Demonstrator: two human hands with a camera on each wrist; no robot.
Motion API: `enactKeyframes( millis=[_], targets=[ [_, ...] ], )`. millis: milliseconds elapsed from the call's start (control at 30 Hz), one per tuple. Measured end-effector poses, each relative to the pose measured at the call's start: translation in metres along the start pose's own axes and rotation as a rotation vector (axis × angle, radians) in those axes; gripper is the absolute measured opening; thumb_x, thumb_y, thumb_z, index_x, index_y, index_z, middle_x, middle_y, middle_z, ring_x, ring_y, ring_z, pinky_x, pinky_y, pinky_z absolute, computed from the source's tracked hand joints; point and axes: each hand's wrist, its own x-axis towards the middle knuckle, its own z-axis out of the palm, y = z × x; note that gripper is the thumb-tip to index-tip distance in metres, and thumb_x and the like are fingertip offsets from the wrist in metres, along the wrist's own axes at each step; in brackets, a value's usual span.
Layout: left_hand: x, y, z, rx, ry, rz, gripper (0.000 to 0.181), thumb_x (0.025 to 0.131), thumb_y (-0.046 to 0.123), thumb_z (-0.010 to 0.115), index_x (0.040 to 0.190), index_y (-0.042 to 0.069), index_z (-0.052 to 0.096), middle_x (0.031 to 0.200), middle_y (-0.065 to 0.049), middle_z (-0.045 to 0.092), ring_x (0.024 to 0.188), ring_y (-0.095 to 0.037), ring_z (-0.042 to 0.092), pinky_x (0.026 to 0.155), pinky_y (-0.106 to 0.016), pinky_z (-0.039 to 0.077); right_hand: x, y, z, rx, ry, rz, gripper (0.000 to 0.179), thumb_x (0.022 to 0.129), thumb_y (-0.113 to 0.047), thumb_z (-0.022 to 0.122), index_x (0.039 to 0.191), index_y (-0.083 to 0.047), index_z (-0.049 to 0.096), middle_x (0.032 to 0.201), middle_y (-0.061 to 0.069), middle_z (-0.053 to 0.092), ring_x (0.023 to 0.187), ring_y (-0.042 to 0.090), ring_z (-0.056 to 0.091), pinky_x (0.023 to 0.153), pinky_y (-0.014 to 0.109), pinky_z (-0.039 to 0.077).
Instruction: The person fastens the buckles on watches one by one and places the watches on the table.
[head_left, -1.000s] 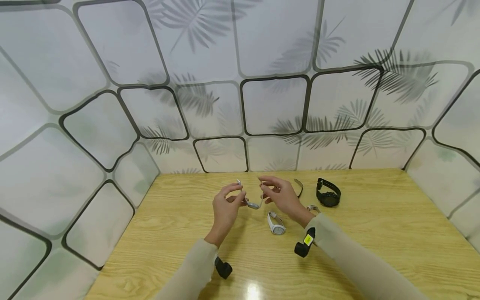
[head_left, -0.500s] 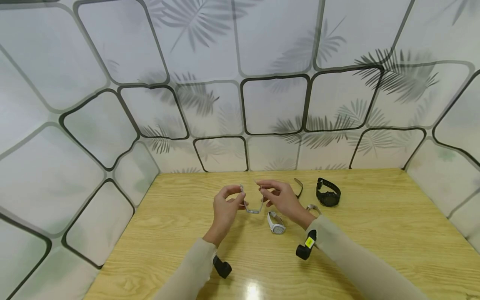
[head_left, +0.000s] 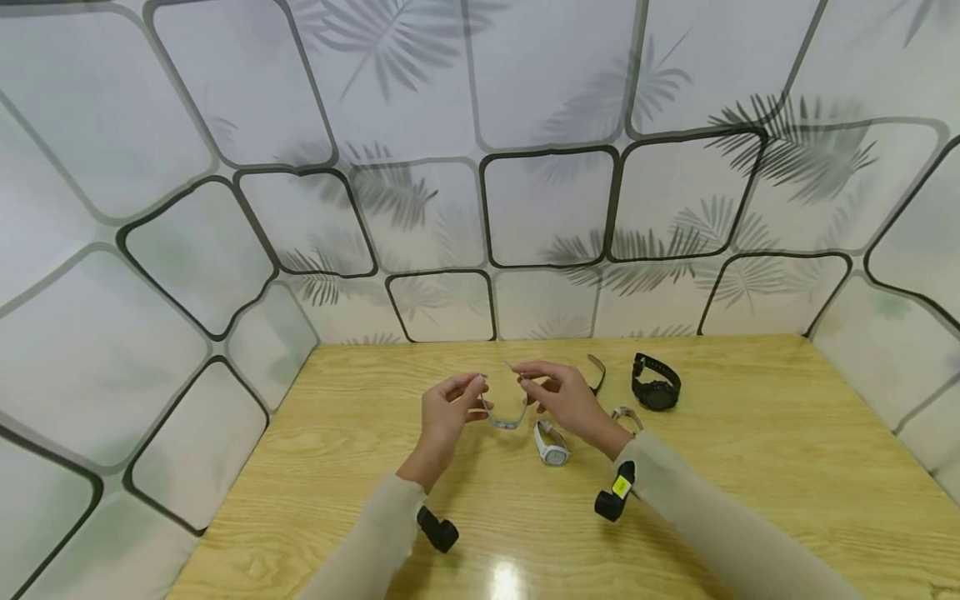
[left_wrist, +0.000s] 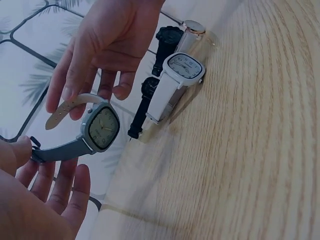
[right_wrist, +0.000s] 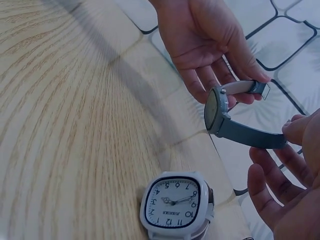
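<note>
A wristwatch [head_left: 506,424] with a grey-blue strap and a rounded-square case hangs in a U between both hands, above the table. In the left wrist view the watch [left_wrist: 101,127] shows its dial, the pale strap lining and a dark buckle. My left hand [head_left: 444,410] pinches the buckle end of the strap between thumb and fingers. The free end is pinched by my right hand [head_left: 562,396]. Just below and right of the held watch, a white wristwatch [head_left: 552,450] rests on the table; its numbered dial [right_wrist: 173,202] is plain in the right wrist view.
Behind the right hand lie a dark-strapped watch [head_left: 598,375], partly hidden, and a light-strapped watch [head_left: 626,414]. A chunky black watch [head_left: 657,392] sits farther right. A patterned cloth backdrop [head_left: 547,208] borders the wooden table [head_left: 337,467].
The held watch has come slightly lower and nearer in the head view, its case tipping. The left hand has shifted a little left, its thumb now over the strap's buckle end.
</note>
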Motion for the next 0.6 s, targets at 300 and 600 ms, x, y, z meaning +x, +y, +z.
enactKeyframes(
  millis=[300,600],
  targets=[
    [0.0012,-0.0021,0.0005,-0.017,-0.002,-0.019,0.033,0.097,0.024,0.075,0.118,-0.002,0.072,0.101,-0.004,0.075,0.083,-0.019,0.072,0.08,-0.04,0.062,-0.0011,-0.0003,-0.0001,0.017,-0.001,0.009,0.038,0.105,-0.018,0.063,0.141,-0.008,0.062,0.12,0.023,0.066,0.085,0.042,0.07,0.073,0.058,0.058],
    [0.0029,0.0037,0.0053,-0.052,0.02,0.006,0.032,0.095,0.026,0.077,0.117,0.002,0.074,0.103,-0.008,0.075,0.086,-0.022,0.073,0.078,-0.034,0.061,0.0022,-0.003,-0.0019,0.078,-0.049,0.096,0.03,0.102,-0.026,0.068,0.127,-0.01,0.071,0.113,0.023,0.069,0.092,0.035,0.07,0.078,0.052,0.06]
  ],
)
